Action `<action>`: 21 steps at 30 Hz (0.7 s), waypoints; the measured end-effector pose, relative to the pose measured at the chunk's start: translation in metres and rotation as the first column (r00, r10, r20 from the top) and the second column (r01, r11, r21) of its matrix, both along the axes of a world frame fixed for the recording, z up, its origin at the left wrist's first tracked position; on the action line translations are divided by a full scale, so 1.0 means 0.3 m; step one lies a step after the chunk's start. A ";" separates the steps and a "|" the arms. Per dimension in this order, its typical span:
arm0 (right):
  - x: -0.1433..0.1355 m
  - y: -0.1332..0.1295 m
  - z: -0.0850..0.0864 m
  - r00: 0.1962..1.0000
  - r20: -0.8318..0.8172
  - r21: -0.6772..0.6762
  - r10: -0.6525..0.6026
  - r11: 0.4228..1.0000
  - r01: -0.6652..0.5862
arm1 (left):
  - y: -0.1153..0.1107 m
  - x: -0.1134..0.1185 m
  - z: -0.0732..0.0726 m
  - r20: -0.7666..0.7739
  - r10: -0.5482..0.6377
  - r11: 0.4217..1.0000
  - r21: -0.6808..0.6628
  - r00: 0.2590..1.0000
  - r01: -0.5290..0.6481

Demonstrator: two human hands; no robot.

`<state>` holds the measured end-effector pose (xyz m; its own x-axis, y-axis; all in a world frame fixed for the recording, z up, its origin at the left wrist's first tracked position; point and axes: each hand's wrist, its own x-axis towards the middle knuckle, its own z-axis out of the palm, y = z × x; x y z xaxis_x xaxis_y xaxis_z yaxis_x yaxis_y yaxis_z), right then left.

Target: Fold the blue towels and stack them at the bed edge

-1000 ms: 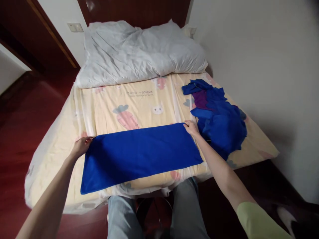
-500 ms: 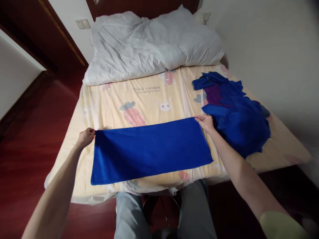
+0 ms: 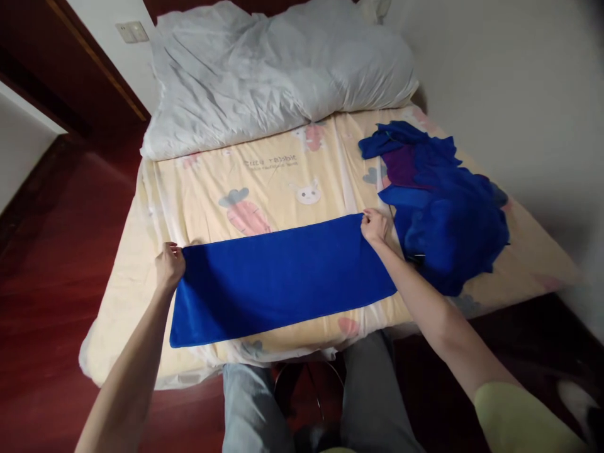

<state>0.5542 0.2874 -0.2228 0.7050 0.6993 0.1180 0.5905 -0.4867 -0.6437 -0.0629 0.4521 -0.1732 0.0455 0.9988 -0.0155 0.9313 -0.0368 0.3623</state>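
Note:
A long blue towel (image 3: 283, 280) lies flat across the near part of the bed (image 3: 198, 189), which has a pale yellow sheet with carrot and rabbit prints. My left hand (image 3: 168, 265) grips the towel's far left corner. My right hand (image 3: 374, 226) pinches its far right corner. Both arms reach out from the near edge of the bed, one on each side of the towel.
A heap of blue and purple cloths (image 3: 438, 204) lies on the bed just right of my right hand. A crumpled white duvet (image 3: 278, 69) fills the head of the bed. A white wall (image 3: 519, 94) runs along the right; dark red floor (image 3: 56, 251) lies to the left.
The towel has been kept stretched by its far corners, and its far edge now looks straighter. Both hands stay on those corners; the view has shifted a little.

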 end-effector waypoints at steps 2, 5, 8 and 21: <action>-0.087 -0.049 0.016 0.985 0.104 0.001 0.136 0.991 -0.137 | -0.067 0.020 -0.021 0.015 -0.064 0.995 0.073 0.998 0.063; -0.206 -0.164 0.025 0.866 0.199 -0.057 0.458 0.888 -0.457 | -0.212 0.045 -0.064 -0.005 -0.258 0.959 0.119 0.966 0.257; -0.244 -0.297 0.007 0.806 0.200 -0.165 0.557 0.830 -0.532 | -0.368 0.040 -0.099 -0.032 -0.270 0.956 0.105 0.962 0.272; -0.173 -0.727 -0.076 0.868 0.283 -0.288 0.407 0.900 -0.328 | -0.824 -0.086 -0.144 -0.048 -0.109 0.985 0.125 0.993 0.115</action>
<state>0.5023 0.0693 -0.2455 0.3388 0.9348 0.1063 0.9120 -0.2985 -0.2815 -0.0887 0.2048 -0.2165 0.1592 0.9814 0.1077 0.9327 -0.1853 0.3095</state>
